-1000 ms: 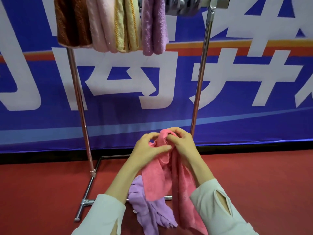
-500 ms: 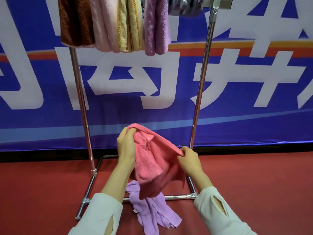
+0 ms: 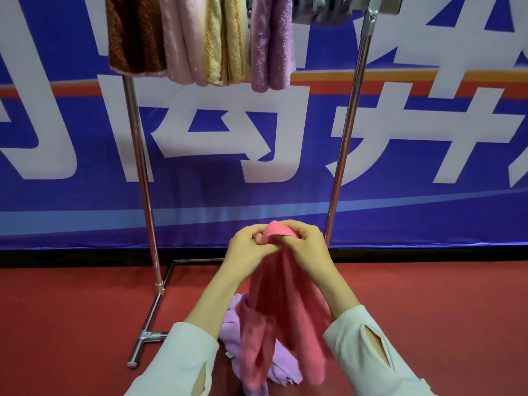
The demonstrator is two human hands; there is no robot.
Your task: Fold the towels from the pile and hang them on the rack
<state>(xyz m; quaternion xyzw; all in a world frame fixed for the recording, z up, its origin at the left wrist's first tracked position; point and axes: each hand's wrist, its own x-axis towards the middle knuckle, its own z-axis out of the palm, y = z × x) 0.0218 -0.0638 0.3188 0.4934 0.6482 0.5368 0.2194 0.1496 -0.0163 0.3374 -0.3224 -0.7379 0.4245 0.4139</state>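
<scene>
A pink towel (image 3: 281,315) hangs in front of me, doubled over, its top pinched between both hands. My left hand (image 3: 247,248) and my right hand (image 3: 307,245) are pressed close together at its upper edge, fingers curled on the cloth. Below it a lilac towel (image 3: 233,324) lies crumpled on the red floor, partly hidden by the pink one. The metal rack (image 3: 341,144) stands behind, and on its top bar hang a brown towel (image 3: 134,35), a pale pink towel (image 3: 183,41), a yellow towel (image 3: 225,41) and a purple towel (image 3: 271,44).
A grey cloth (image 3: 320,10) sits on the bar to the right of the purple towel. The rack's base tubes (image 3: 148,335) lie on the red floor (image 3: 443,310). A blue banner (image 3: 428,212) with big white characters fills the wall behind.
My hands, spread apart holding the pink towel open half a second ago, have come together again at its top, so the towel now hangs doubled and narrow.
</scene>
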